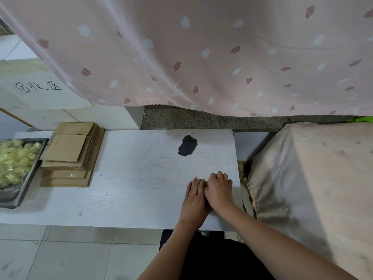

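I log left hand flat, fingers straight, right hand curled against it, likely pinning something hidden to the table; I cannot tell what it grasps.

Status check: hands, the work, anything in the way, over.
Left hand flat on white table, fingers straight. Right hand beside it, touching, fingers curled; anything under them hidden. Dark patch ahead, apart from both; cardboard stack far left.

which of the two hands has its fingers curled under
The right hand, the one nearer the right edge of the white table. Its knuckles are bent and its fingertips tucked under, while the left hand beside it lies flat with straight fingers.
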`<state>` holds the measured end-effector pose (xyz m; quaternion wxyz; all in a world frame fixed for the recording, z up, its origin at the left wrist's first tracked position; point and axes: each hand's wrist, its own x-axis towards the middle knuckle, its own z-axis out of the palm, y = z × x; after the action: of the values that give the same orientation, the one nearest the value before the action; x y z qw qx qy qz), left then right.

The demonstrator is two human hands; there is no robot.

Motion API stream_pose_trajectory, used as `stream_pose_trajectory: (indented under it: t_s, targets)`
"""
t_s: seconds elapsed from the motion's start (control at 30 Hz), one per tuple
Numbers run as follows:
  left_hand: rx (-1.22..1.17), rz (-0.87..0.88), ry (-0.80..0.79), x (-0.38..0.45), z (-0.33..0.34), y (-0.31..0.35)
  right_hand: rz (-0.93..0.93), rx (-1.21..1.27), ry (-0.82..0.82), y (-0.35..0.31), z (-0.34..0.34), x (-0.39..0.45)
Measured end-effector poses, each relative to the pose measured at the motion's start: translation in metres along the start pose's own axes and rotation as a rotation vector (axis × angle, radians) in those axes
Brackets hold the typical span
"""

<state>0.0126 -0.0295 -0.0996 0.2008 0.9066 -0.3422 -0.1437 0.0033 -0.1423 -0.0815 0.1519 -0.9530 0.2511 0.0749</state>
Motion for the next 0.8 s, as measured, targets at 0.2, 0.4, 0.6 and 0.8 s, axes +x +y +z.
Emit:
stream_pose_trajectory:
  t_s: [0.2,0.4,0.6,0.8]
  targets:
    - [0.076,0.008,-0.039,0.001,0.001,-0.002,0.058,0.013,0.002,-0.01,-0.001,-0.001]
    - [0.052,-0.002,-0.024,0.001,0.002,-0.002,0.064,0.095,-0.014,-0.011,-0.007,-0.002]
    - [0.012,-0.031,-0.006,0.001,0.005,-0.001,-0.013,0.153,-0.017,0.007,-0.012,-0.006]
    - [-0.013,-0.043,-0.021,0.0,0.004,-0.002,0.11,0.11,-0.051,-0.002,-0.017,-0.005]
